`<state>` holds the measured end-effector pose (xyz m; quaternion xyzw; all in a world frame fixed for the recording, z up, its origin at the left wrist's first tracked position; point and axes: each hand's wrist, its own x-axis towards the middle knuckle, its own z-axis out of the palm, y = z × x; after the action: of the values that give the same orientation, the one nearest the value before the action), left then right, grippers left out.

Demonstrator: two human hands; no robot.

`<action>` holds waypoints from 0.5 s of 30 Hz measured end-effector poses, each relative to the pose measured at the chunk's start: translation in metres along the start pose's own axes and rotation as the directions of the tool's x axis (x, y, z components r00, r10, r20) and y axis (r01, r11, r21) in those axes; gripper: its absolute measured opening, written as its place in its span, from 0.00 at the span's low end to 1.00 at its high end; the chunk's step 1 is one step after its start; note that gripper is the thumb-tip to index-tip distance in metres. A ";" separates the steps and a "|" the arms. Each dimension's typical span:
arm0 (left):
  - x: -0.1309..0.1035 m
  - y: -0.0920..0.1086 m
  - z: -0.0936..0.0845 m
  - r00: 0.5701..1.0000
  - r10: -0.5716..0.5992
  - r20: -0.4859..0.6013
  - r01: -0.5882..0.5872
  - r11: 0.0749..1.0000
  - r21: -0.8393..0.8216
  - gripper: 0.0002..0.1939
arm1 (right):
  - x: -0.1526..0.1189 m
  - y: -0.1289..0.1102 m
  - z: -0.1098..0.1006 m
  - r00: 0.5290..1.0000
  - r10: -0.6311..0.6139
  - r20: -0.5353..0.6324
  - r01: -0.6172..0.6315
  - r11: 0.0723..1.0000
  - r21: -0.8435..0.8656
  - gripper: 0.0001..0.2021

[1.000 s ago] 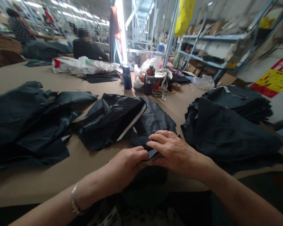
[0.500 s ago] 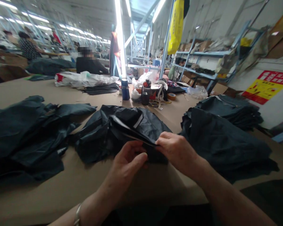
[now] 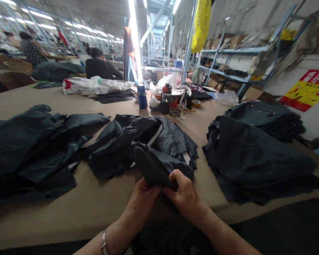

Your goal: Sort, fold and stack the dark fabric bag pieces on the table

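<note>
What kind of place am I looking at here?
Probably a garment workshop: piles of dark fabric on a broad table, a person seated beyond it, and rows of lights.

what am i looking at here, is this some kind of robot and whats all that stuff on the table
There is no robot: these are a person's two bare hands. All the pictures come from one camera worn on that person's head, looking forward and down.

The left hand, with a bracelet on its wrist, and the right hand both grip a folded piece of dark cloth near the table's front edge.

On the brown table lie a loose dark heap on the left, another heap in the middle and a layered stack on the right. Farther back stand a blue bottle and a dark bottle, near a roll of tape.
</note>
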<state>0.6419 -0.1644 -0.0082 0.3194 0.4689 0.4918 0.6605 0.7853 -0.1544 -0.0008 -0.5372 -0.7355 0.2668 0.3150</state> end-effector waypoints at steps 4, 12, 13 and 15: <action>0.000 0.003 0.003 1.000 0.013 0.006 -0.013 1.000 -0.004 0.14 | 0.001 -0.010 -0.012 0.998 -0.046 0.038 0.045 0.999 0.006 0.11; -0.025 0.021 -0.001 0.965 -0.103 0.240 0.097 0.995 0.034 0.08 | 0.009 -0.005 -0.062 0.945 -0.084 0.318 0.040 0.989 0.143 0.15; -0.033 0.024 -0.003 0.914 -0.180 0.364 0.159 0.983 0.087 0.06 | 0.012 0.002 -0.065 0.948 -0.064 0.312 0.022 0.991 0.136 0.14; -0.050 0.027 -0.007 0.718 -0.353 0.600 0.270 0.935 0.228 0.07 | 0.019 0.019 -0.065 0.965 0.013 0.263 -0.044 0.992 0.115 0.14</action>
<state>0.6222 -0.2033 0.0282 0.4226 0.2962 0.2070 0.8311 0.8413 -0.1273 0.0318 -0.4879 -0.7456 0.3834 0.2429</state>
